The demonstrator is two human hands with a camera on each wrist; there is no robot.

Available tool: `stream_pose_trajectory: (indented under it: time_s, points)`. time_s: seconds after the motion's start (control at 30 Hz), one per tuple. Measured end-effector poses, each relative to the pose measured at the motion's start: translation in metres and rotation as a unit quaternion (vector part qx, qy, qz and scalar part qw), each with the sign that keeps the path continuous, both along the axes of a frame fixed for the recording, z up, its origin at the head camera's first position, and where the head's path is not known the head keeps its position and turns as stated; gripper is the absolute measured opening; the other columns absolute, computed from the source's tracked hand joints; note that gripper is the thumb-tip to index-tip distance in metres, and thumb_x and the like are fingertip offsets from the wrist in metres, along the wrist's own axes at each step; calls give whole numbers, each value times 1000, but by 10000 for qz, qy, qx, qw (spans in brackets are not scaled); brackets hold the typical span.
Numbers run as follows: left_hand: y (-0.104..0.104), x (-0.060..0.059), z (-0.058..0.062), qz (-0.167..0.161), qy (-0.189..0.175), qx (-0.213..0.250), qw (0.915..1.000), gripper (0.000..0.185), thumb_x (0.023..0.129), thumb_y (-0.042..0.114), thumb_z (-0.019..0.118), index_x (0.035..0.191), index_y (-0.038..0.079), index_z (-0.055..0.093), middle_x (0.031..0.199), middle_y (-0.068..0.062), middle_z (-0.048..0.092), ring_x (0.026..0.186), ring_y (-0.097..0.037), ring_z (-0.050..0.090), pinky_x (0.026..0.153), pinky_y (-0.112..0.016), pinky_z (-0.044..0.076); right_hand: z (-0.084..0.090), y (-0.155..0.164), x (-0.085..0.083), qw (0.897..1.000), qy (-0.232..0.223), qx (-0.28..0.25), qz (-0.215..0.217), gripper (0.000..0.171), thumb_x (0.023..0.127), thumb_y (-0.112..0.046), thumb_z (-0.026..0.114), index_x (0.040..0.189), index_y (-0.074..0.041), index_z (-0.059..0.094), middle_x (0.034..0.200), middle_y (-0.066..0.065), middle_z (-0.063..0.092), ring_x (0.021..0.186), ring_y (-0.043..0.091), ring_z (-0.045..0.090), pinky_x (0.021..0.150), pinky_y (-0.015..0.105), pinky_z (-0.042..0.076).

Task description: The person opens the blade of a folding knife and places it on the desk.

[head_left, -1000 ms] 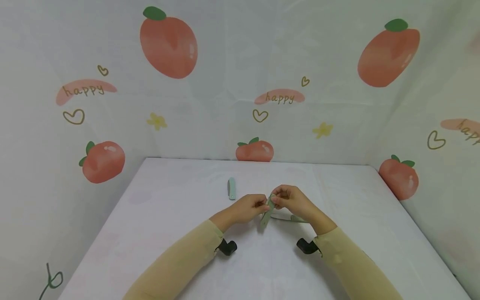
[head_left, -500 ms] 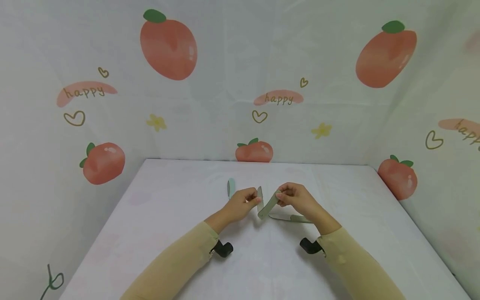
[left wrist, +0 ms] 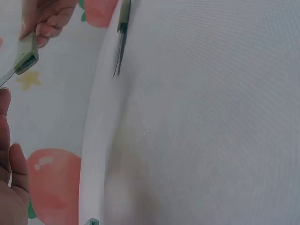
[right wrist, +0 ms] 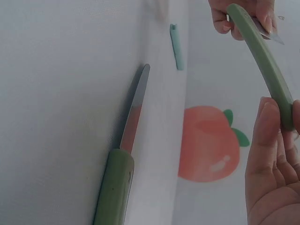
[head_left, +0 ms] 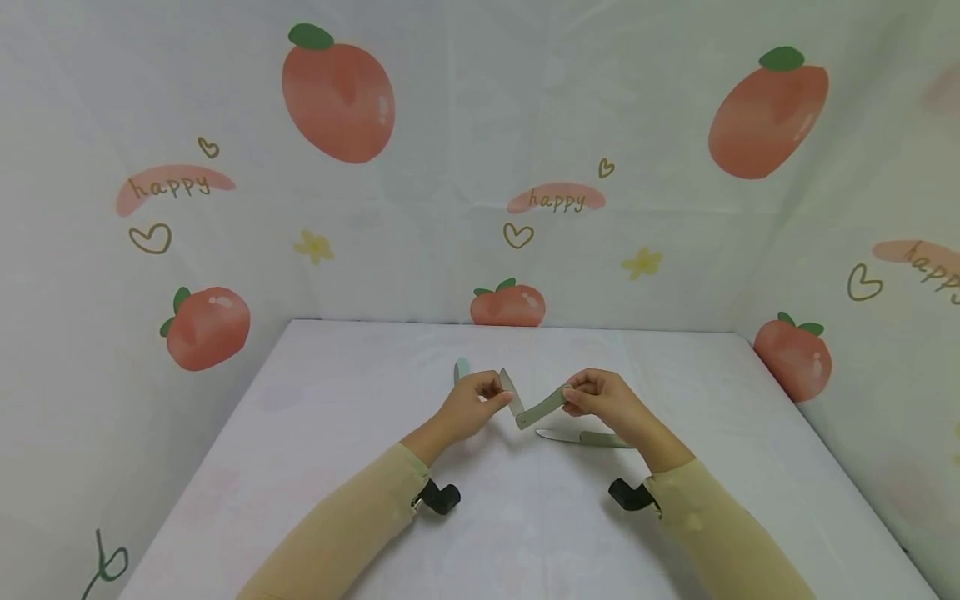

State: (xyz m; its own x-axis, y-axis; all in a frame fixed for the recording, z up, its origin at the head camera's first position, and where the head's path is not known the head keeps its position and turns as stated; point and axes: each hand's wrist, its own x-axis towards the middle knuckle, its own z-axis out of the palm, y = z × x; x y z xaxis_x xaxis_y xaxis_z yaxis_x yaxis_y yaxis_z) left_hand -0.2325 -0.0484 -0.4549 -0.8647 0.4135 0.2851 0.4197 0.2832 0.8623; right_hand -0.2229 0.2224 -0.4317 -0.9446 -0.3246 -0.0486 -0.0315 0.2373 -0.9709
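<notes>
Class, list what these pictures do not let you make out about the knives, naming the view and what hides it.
Head view: the near end of the teal folding knife, hidden by the left hand.
Left wrist view: the tip of the held folding knife, cut off by the left edge.
Right wrist view: the handle end of the lying open knife, cut off by the bottom edge.

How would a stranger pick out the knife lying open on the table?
Above the white table, find the left hand and right hand holding a half-folded knife. Just below it in the head view, the open knife lies with its blade pointing left. Its green handle and blade run nearly straight, unlike the bent one in the hands.
</notes>
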Motion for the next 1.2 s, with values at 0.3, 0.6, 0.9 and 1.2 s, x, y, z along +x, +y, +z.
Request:
stream_pose_trajectory:
  time_s: [0.3,0.6,0.9,1.2]
  points:
    - [-7,3,1,267,-337,276,9987,16,95,11,69,85,4,59,81,-1,64,78,-13,52,68,-26,44,2,3,4,9997,-166,-154,-2,24,99,-7,63,109,14,56,89,8,70,81,12,69,78,28,57]
    - [-10,0,-2,48,-875,533,9947,14,95,10,69,92,1,59,84,-1,65,78,-17,58,67,-23,45,-1,6,3,9994,-181,-251,123,25,99,-9,64,109,12,56,90,8,70,82,14,69,78,29,57]
    - [-15,-1,8,-103,-1593,38,9872,14,94,11,70,100,4,59,94,-8,75,91,-21,68,79,-32,49,0,6,2,9985,-106,144,509,28,98,-10,64,113,12,58,94,16,70,84,21,68,78,32,57]
    - [-16,-6,8,-114,-1651,-196,9860,13,95,13,69,100,5,58,86,-8,76,74,-13,63,70,-32,41,1,3,0,9947,-236,544,836,24,97,-14,67,108,7,66,94,16,71,86,34,68,77,32,57]
